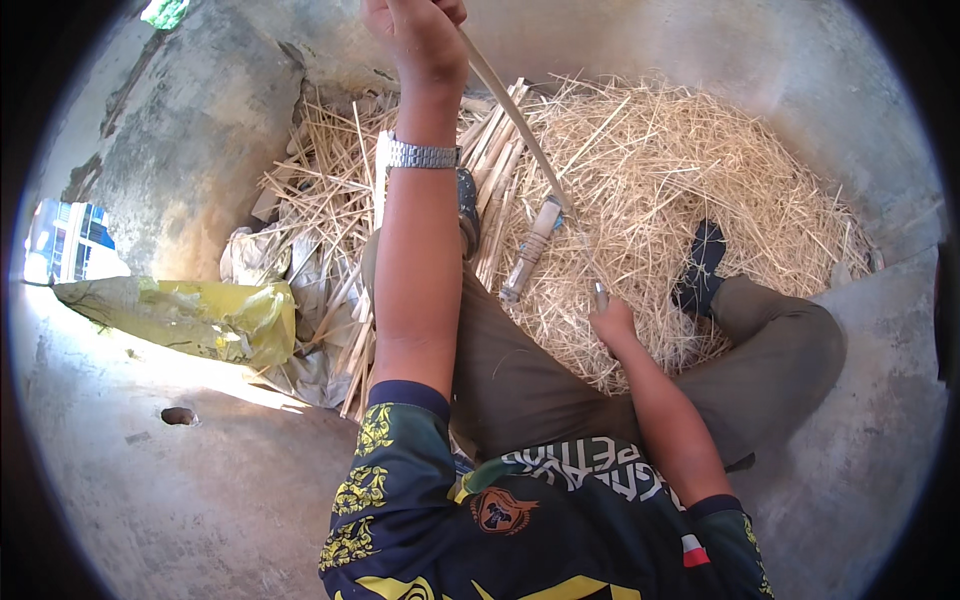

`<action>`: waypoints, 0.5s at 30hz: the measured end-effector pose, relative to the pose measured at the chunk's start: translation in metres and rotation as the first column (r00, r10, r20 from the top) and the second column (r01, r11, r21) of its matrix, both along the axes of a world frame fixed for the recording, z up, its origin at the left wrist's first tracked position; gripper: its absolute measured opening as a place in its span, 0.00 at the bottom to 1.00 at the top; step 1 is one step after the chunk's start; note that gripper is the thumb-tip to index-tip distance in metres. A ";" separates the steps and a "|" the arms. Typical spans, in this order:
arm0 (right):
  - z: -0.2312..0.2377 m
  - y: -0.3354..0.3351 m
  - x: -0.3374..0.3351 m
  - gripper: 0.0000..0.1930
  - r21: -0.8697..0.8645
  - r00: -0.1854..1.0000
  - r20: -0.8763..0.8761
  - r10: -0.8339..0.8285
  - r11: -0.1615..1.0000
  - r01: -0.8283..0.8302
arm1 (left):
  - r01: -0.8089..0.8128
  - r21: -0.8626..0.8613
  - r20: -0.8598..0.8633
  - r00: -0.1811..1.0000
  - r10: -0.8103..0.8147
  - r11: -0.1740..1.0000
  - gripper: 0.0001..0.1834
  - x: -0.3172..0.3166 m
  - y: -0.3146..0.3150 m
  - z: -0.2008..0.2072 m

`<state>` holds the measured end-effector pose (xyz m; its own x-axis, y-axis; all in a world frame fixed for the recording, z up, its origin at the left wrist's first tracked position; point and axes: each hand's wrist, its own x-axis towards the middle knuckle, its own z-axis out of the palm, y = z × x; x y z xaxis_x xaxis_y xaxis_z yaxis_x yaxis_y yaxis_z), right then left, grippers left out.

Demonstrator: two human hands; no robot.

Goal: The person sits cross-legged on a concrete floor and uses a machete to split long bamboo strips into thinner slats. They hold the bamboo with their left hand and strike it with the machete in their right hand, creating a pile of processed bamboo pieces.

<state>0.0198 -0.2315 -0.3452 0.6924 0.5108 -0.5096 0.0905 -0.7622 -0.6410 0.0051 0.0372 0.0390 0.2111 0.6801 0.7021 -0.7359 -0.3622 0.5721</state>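
Note:
My left hand (pixel 415 35) is raised at the top edge, partly cut off, its fingers closed round a long pale strip that looks like split bamboo (pixel 510 105). The strip slants down and right from it toward the middle of the picture. Down there my right hand (pixel 613 325) grips the handle of a knife (pixel 600 294), its thin blade pointing up toward the strip's lower end. Whether blade and strip touch, I cannot tell. Beside them lies a pale, banded piece of wood or bamboo (pixel 530 250) between my legs.
A large heap of thin shavings (pixel 670 170) spreads over the floor ahead. Longer split sticks (pixel 495 150) lie left of it. A yellow plastic sack (pixel 215 318) lies at the left. My dark-socked foot (pixel 703 265) rests in the shavings. Concrete walls (pixel 200 140) surround the spot.

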 end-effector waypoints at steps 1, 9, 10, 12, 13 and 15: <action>0.001 0.001 0.000 0.19 -0.002 1.000 0.017 -0.001 1.000 0.001 | 0.000 -0.004 -0.009 1.000 0.000 1.000 0.22 0.000 -0.001 0.000; -0.012 0.012 0.013 0.06 0.102 0.813 -0.551 -0.187 0.952 0.289 | 0.047 0.015 -0.016 0.999 -0.047 0.999 0.21 0.004 -0.004 0.001; -0.018 0.010 0.021 0.05 0.110 0.642 -0.745 -0.181 0.916 0.385 | 0.067 0.005 -0.013 0.998 -0.067 0.998 0.21 0.005 -0.006 0.001; -0.015 0.005 0.036 0.05 0.100 0.203 -0.978 -0.038 0.772 0.627 | 0.423 -0.049 0.116 0.902 -0.415 0.905 0.21 0.000 -0.008 0.002; -0.015 0.002 0.041 0.06 0.042 -0.026 -0.996 0.087 0.688 0.725 | 0.514 -0.050 0.160 0.850 -0.501 0.856 0.20 -0.001 -0.006 0.002; 0.006 0.011 0.023 0.07 0.136 0.458 -0.873 -0.167 0.818 0.559 | 0.606 -0.042 0.214 0.782 -0.585 0.795 0.20 -0.004 0.000 0.002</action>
<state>0.0428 -0.2205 -0.3390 0.2500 0.5824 -0.7735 -0.8278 -0.2859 -0.4828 0.0012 0.0376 0.0409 0.4745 0.5311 0.7020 -0.8785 0.2354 0.4158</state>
